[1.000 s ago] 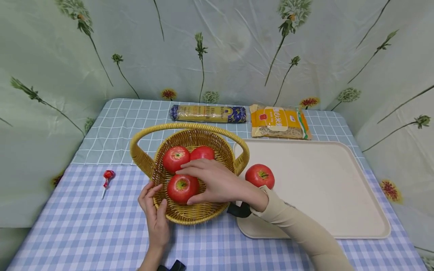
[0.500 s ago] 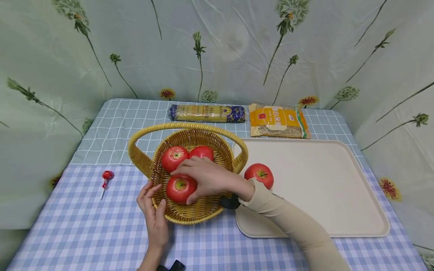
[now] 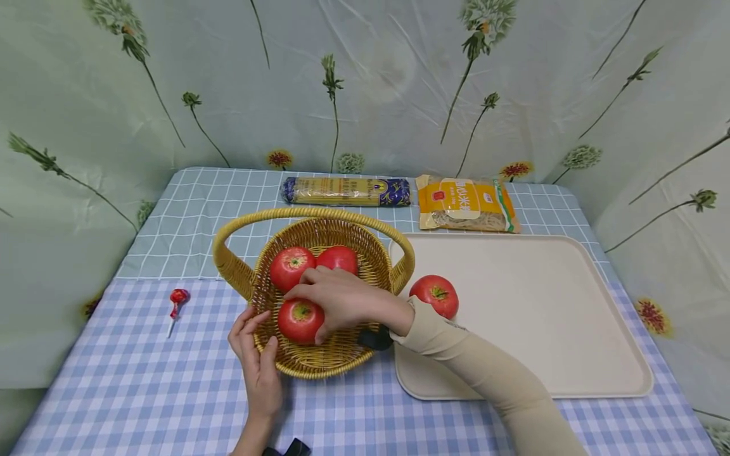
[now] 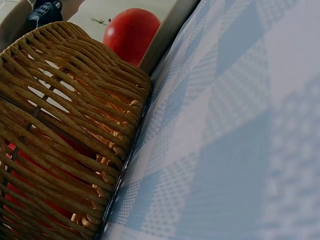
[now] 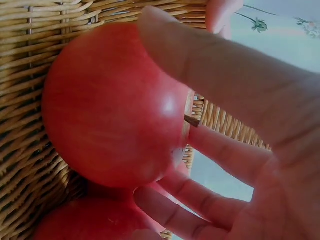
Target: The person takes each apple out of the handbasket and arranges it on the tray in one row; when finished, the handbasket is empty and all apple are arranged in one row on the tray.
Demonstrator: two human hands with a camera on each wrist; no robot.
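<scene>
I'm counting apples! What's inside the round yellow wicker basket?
Inside the basket are three round red apples. The person's right hand holds the nearest apple and partly covers the back-right one; the basket floor beneath them is hidden.

Right arm (image 3: pixel 490 373) crosses from lower right, slanting up and leftward. Right hand (image 3: pixel 342 301) has its back up, fingers bent in a grip; right wrist view has the thumb (image 5: pixel 200 60) opposing spread fingers (image 5: pixel 227 155). Left forearm (image 3: pixel 251 434) only partly in frame, bottom edge. Left hand (image 3: pixel 261 370) points forward, fingers loosely extended, thumb apart. Left fingers outside left wrist view.
</scene>
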